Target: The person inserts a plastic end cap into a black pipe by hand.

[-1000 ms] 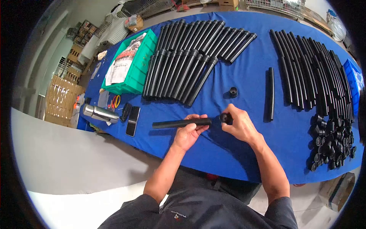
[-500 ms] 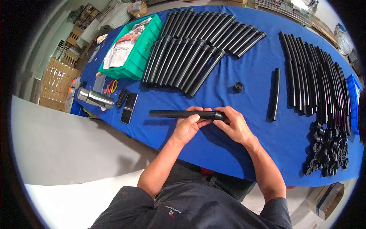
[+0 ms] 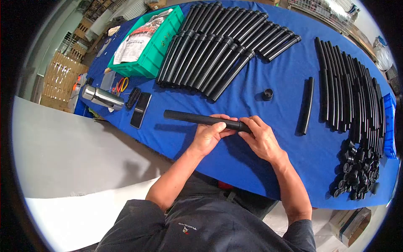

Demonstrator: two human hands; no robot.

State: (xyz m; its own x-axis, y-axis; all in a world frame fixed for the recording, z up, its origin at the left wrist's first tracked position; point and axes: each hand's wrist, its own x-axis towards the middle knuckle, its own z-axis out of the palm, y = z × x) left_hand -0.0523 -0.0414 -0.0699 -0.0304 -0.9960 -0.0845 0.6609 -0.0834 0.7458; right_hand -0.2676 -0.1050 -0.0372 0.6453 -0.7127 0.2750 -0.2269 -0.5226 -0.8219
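- One black tube is held above the tabletop, right of the green crate and nearer the wearer.
- Left grip: pinching the tube.
- Right grip: pinching the partly hidden cap on its end.
- Capped tubes: just beside the crate's right side.

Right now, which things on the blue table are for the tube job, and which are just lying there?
Look part of the job:
held black tube
lone cap
lone tube
plain tubes
heaped caps
capped tubes

Probably just lying about:
phone
silver flask
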